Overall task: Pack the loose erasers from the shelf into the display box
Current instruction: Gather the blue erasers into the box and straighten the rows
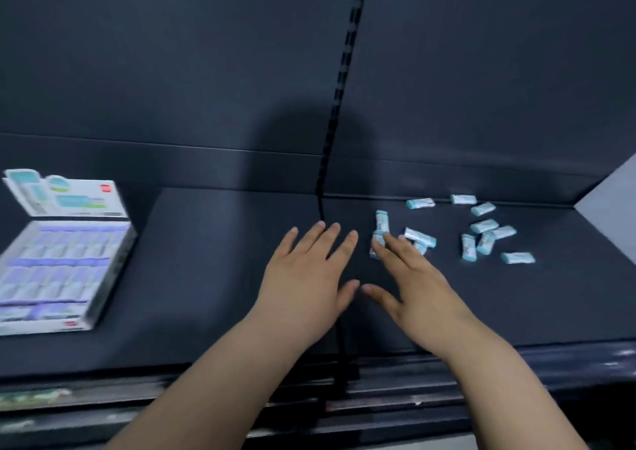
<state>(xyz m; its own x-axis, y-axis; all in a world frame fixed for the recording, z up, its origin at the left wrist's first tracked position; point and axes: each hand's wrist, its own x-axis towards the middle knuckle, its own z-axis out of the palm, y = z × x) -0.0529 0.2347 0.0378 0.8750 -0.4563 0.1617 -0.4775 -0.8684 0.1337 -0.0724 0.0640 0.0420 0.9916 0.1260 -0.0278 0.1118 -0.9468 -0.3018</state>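
Shop aisle, stationery stock: a dark metal shelf (206,243) is backed by flat panels (172,71) that meet at a slotted upright (340,81), as in store shelving. Left of the upright sits a printed display box (112,270) of packaged goods, its header card (69,194) folded open. Right of the upright, wrapped erasers (483,225) lie loose. Below the upright, a grooved rail (413,363) edges the shelf front.

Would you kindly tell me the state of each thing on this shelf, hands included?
Display box: open, lid flap upright, rows of erasers inside.
Loose erasers: scattered on the shelf at right, not yet packed.
Left hand: open, fingers spread, holding nothing.
Right hand: open, fingers reaching the nearest erasers.
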